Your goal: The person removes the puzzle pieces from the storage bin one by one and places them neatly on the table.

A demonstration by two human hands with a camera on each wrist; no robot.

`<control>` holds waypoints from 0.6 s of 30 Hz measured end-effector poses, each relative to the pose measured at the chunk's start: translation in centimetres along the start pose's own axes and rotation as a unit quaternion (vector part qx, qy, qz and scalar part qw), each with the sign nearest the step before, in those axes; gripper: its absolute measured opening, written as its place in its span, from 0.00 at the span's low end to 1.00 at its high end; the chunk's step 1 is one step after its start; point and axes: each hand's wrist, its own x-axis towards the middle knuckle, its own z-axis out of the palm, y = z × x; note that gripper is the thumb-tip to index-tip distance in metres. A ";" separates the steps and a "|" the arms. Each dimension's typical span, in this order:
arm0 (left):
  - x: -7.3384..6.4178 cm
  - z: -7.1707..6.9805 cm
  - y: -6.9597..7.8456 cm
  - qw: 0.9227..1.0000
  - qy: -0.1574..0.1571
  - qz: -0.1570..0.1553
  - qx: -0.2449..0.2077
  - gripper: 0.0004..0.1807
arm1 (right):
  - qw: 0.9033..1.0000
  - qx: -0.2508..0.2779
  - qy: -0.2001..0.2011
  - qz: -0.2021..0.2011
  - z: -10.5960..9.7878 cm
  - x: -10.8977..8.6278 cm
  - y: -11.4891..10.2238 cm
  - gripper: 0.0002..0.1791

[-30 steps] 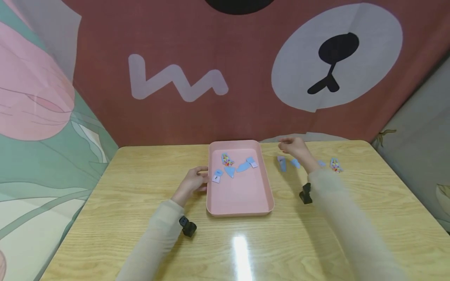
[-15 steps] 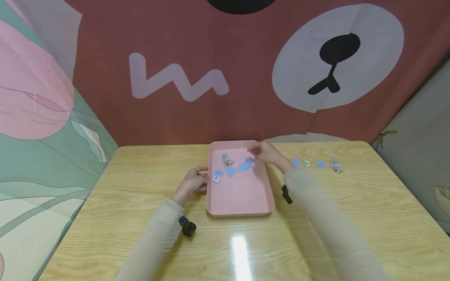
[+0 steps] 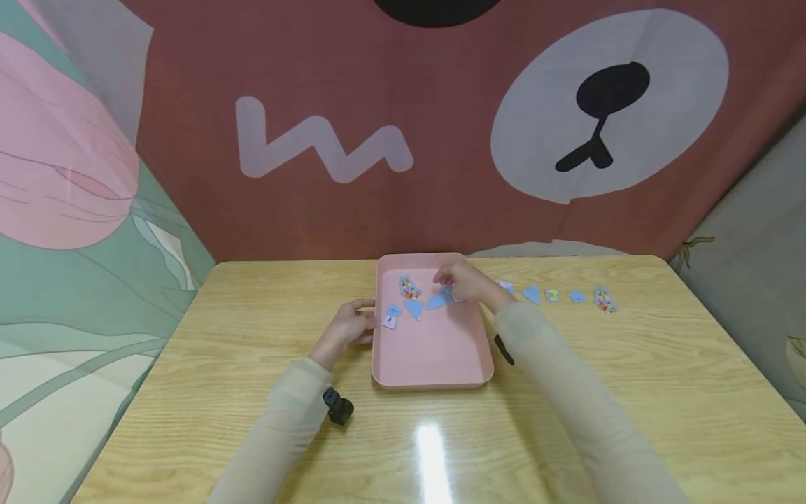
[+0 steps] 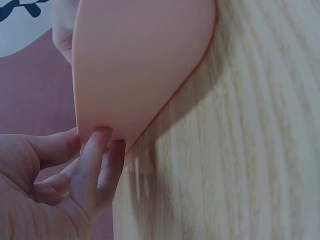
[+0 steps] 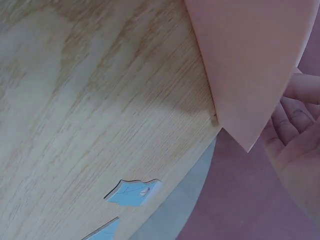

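Observation:
A pink tray (image 3: 434, 364) lies on the table with several flat, irregularly cut pieces inside. They look like puzzle pieces: a multicoloured piece (image 3: 409, 288), a blue triangular piece (image 3: 413, 309), a pale piece with a dark mark (image 3: 389, 321) and a blue pointed piece (image 3: 436, 302). My left hand (image 3: 343, 327) holds the tray's left side; in the left wrist view its bent fingers (image 4: 90, 165) press the outer wall, thumb at the rim. Above the tray's right part, my right hand (image 3: 467, 281) has bent fingers beside the blue pieces. Its fingertips' contact is hidden.
Right of the tray, several more pieces lie in a row: a blue triangle (image 3: 532, 294), a yellow-patterned piece (image 3: 552, 295), a blue piece (image 3: 576, 297) and a multicoloured piece (image 3: 605, 299). A printed cloth (image 3: 315, 217) hangs behind the wooden table (image 3: 264, 315).
My right hand has moved left from over the row of pieces into the tray's right part, then slightly lower and further left. My left hand stays at the tray's left side.

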 end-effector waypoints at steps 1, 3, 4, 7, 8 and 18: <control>0.0 0.0 0.0 1.000 -0.002 0.001 0.000 0.26 | 1.000 -0.006 -0.001 0.003 0.0 0.0 0.0 0.28; 0.0 0.0 0.0 1.000 -0.003 0.002 -0.002 0.26 | 1.000 -0.017 -0.003 0.005 0.0 0.0 0.1 0.27; 0.0 0.0 0.0 1.000 -0.004 0.002 -0.003 0.26 | 1.000 -0.021 -0.003 0.006 0.0 0.0 0.2 0.26; 0.0 0.1 0.0 1.000 -0.004 0.002 -0.004 0.26 | 1.000 -0.031 -0.006 0.000 0.0 0.0 0.4 0.25; 0.0 0.1 0.1 1.000 -0.003 0.001 -0.005 0.26 | 0.999 -0.035 -0.007 -0.005 0.0 0.0 0.6 0.25; -0.1 0.0 0.1 1.000 -0.001 0.002 -0.005 0.26 | 0.995 -0.079 -0.029 -0.046 0.1 0.4 1.4 0.23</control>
